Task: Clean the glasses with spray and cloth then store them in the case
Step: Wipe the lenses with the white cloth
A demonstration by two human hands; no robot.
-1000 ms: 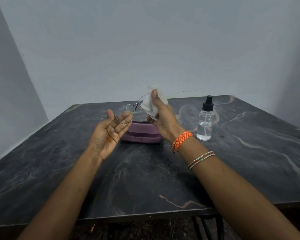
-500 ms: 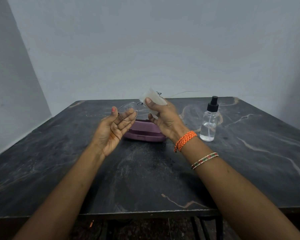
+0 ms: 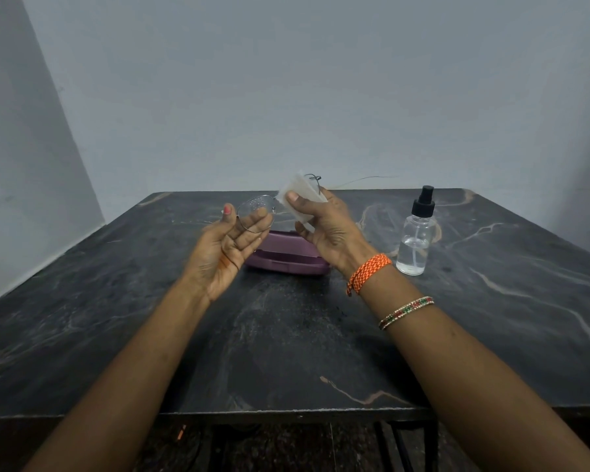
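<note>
Thin wire-framed glasses are held up above the table between both hands. My left hand, palm up, holds the left lens between thumb and fingers; droplets dot that lens. My right hand pinches a white cloth folded over the right lens, thumb on the near side. That lens is mostly hidden by the cloth. A purple glasses case lies shut on the table behind and below the hands. The clear spray bottle with a black pump top stands upright to the right.
The dark marble-patterned table reaches from the near edge to the grey wall. One thin temple arm of the glasses sticks out to the right toward the wall. Dark metal legs show under the table's front edge.
My right hand has slid the cloth across the right lens, thumb moving from upright to lower on the cloth. The left hand holds steady. The view has tilted slightly upward.
</note>
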